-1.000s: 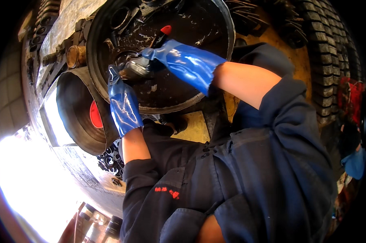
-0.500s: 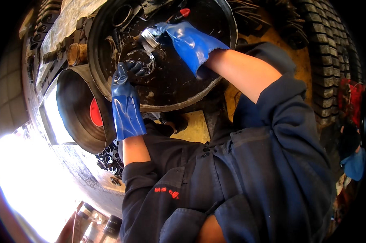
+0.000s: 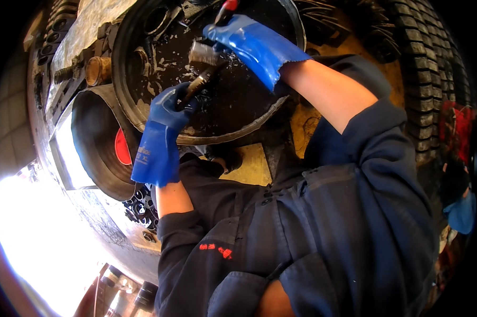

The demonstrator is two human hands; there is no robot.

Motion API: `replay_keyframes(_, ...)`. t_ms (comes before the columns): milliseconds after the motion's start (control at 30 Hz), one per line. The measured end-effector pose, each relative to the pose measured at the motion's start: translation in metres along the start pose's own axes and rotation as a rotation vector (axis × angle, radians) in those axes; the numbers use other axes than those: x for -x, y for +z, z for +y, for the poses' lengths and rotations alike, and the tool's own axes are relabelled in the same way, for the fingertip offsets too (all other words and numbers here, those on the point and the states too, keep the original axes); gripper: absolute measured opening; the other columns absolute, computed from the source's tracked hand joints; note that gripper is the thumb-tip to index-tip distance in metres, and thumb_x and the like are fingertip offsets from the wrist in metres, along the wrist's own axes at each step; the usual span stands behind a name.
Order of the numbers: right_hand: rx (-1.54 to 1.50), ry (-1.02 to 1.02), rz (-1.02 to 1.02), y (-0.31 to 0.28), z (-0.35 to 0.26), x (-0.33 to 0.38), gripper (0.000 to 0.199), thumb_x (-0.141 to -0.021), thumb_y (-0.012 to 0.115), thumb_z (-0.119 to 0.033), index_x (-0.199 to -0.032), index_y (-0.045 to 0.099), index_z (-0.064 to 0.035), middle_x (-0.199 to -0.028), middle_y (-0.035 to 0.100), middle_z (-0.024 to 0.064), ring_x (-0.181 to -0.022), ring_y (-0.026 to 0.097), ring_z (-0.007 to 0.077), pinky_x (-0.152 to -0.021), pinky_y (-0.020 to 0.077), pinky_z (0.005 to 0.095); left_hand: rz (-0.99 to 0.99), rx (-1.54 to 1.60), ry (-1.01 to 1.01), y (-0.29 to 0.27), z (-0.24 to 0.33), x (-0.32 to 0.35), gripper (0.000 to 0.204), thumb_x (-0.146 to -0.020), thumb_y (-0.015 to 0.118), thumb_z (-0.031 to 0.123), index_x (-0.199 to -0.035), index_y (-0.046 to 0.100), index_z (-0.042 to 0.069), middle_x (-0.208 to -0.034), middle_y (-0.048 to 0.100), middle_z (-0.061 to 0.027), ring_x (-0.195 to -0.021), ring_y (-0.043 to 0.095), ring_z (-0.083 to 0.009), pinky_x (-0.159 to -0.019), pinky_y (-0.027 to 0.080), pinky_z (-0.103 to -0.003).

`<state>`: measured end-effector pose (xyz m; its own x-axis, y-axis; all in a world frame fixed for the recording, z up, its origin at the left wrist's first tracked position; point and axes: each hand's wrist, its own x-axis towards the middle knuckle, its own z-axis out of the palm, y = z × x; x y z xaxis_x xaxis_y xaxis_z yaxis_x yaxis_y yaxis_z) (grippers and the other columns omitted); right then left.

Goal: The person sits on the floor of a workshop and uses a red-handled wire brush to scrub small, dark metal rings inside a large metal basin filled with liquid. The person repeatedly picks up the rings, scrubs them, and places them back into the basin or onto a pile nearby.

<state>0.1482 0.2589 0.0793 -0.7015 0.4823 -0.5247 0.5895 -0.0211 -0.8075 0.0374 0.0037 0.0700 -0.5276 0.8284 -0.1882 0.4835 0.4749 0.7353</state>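
My right hand, in a blue rubber glove, is closed round a paintbrush. The brush's red-tipped handle sticks out above the glove, and its wide metal ferrule points down to the left. My left hand, gloved the same way, grips a dark, wet metal ring, seen nearly edge-on. The brush end is right above the ring; whether they touch I cannot tell. Both hands are over a large round black basin holding dark liquid with pale flecks.
Dark metal parts, one a ring, lie at the basin's far left. A tilted round drum with a red disc stands to the left. Small black parts sit below it. Large tyres stand at the right.
My left hand has closed on the ring and turned it up from the liquid, nearly edge-on. My right hand has shifted slightly right and away, with the brush turned downward.
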Motion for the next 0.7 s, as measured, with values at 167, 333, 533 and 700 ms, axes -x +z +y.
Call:
replay_keyframes(167,0.216,-0.142,-0.094,0.008,0.010,0.011,0.044,-0.091,0.064,-0.045,-0.093,0.073,-0.0020,-0.080,0.066,0.0200,-0.077,0.063,0.0320,-0.075,0.0474,0.0429,0.084,-0.435,0.513,-0.001,-0.010,-0.020,0.039,-0.073,0.080,0.002,-0.111,0.075,0.009,-0.112,0.074,-0.0109,-0.102,0.073,-0.0260,-0.090,0.059,-0.036)
replay_keyframes(333,0.251,-0.111,-0.209,0.014,0.000,0.024,0.046,-0.090,0.063,-0.046,-0.095,0.073,-0.0009,-0.089,0.069,0.0220,-0.082,0.065,0.0316,-0.079,0.0484,0.0429,0.376,-0.617,0.150,0.011,-0.033,-0.015,0.067,-0.067,0.079,0.002,-0.131,0.065,0.015,-0.125,0.070,-0.0089,-0.112,0.069,-0.0250,-0.097,0.057,-0.037)
replay_keyframes(533,0.108,-0.100,-0.273,0.014,0.032,0.029,0.048,-0.091,0.062,-0.045,-0.098,0.072,0.0020,-0.091,0.070,0.0227,-0.084,0.065,0.0316,-0.080,0.0486,0.0419,0.348,0.650,-0.494,0.025,-0.040,-0.022,0.039,-0.094,0.070,0.023,-0.128,0.063,0.004,-0.104,0.070,-0.0119,-0.082,0.068,-0.0231,-0.070,0.057,-0.033)
replay_keyframes(700,0.149,-0.097,-0.328,0.046,0.022,0.023,0.047,-0.092,0.062,-0.043,-0.099,0.071,0.0027,-0.091,0.070,0.0236,-0.084,0.066,0.0332,-0.080,0.0497,0.0414,0.330,0.180,-0.321,0.037,-0.067,-0.004,0.038,-0.102,0.061,0.023,-0.132,0.061,-0.001,-0.106,0.071,-0.0128,-0.089,0.068,-0.0223,-0.079,0.055,-0.036)
